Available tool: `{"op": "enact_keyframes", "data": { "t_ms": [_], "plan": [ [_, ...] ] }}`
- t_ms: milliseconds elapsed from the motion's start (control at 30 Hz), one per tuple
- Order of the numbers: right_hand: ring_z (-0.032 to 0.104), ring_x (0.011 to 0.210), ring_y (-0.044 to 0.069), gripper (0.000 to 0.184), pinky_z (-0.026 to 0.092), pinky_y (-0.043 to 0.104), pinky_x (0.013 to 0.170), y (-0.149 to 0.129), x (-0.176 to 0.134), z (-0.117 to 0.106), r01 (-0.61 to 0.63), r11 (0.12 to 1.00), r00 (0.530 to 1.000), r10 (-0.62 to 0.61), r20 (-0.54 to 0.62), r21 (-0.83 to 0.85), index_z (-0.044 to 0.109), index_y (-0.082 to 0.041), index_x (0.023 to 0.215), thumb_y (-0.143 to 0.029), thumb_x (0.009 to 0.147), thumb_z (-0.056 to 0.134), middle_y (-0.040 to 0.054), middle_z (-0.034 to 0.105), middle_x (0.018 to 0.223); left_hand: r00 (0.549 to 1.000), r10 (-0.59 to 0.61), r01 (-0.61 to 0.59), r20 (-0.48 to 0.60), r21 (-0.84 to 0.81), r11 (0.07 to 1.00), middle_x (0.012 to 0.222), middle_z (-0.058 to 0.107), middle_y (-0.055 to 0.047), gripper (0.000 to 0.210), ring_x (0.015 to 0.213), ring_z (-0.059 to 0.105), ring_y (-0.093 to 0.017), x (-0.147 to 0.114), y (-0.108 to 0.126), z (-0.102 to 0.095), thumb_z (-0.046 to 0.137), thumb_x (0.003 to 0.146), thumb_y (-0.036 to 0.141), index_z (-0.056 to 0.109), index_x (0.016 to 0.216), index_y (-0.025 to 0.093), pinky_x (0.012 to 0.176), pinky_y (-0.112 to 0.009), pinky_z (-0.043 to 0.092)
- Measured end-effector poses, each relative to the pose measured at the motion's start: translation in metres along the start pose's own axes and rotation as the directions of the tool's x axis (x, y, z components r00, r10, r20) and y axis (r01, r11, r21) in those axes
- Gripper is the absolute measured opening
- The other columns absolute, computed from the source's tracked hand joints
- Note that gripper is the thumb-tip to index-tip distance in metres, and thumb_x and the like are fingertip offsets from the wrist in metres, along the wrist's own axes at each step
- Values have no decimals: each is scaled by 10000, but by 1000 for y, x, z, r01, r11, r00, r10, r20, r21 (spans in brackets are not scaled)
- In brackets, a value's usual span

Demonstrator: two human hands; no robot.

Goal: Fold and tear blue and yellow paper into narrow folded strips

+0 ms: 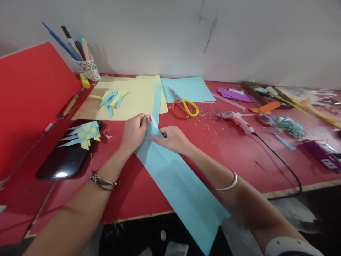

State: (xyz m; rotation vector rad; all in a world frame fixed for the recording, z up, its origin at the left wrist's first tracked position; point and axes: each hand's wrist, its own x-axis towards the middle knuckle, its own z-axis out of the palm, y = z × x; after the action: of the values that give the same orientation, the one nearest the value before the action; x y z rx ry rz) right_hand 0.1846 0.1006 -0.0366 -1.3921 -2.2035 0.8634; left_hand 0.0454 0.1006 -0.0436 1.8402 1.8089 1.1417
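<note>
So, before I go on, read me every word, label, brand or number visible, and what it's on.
No text can be read in this view.
Purple object at the right edge: pale marks, too blurred to read.
Pink glue gun: any print is too small to read.
Long blue sheet: no writing visible.

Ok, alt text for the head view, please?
A person's left hand and right hand hold the far end of a long light-blue paper that overhangs the red table. Beyond lie yellow paper and scissors; a pink glue gun lies to the right, a phone under woven paper strips to the left.
</note>
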Motion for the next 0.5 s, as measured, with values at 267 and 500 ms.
{"op": "enact_keyframes", "data": {
  "t_ms": [267,500],
  "plan": [
    [286,430,52,364,217,203,421,9,3,-6,-148,938,986,115,121,314,319,-178,484,-393,761,413,-53,274,474,999,41,-40,-24,34,999,441,255,55,321,440,280,-102,1,-4,-1,371,800,255,248,507,209,449,-261,199],
    [296,388,40,378,229,185,384,12,5,-6,-156,936,984,120,131,315,343,-172,480,-381,778,446,-65,296,439,998,37,-36,-46,20,999,442,250,55,333,443,277,-103,2,-3,-5,378,806,231,237,505,209,454,-265,196]
  ]
}}
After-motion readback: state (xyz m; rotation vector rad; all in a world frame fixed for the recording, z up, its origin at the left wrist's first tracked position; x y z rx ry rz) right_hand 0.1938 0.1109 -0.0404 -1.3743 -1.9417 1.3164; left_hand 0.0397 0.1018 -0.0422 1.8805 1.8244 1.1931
